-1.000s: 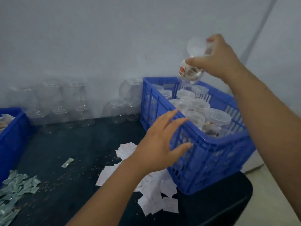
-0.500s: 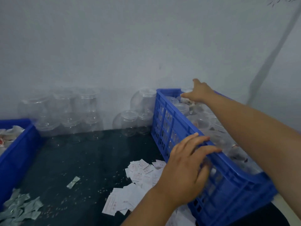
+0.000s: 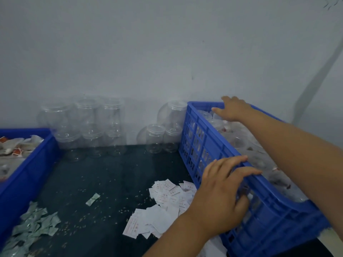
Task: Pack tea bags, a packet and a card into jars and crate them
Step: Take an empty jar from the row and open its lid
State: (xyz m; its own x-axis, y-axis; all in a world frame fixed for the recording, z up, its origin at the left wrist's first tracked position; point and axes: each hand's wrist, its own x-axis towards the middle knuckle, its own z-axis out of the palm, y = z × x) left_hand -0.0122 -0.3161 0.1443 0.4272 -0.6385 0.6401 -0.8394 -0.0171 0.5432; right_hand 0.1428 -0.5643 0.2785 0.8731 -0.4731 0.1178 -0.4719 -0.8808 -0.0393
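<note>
A dark table [image 3: 104, 182], dusted with small crumbs, stands against a plain pale wall [image 3: 167, 52]. Empty clear jars [image 3: 89, 127] are stacked along its back edge, and a few more [image 3: 155, 138] stand just beside the blue crate [image 3: 278, 219] at the right edge. A second crate [image 3: 27, 173] at the left edge holds tea bags [image 3: 14, 147]. Silver packets [image 3: 33, 225] are heaped near the front left corner, with one stray packet [image 3: 92, 199] lying apart toward the middle. White cards [image 3: 167, 197] are scattered against the crate's near wall.

The left hand [image 3: 220, 197] clasps the crate's rim, fingers laid over the top and thumb against the outer wall. The right hand [image 3: 232, 110] reaches to the crate's far corner, palm down with fingers spread and nothing in its grasp, over the filled jars [image 3: 237, 140] packed inside.

A second ago the right hand held a filled jar high above the crate. That jar is now down among the others at the far end, though it cannot be picked out from them. The left hand, then hovering loose beside the crate, has since closed on the rim.
</note>
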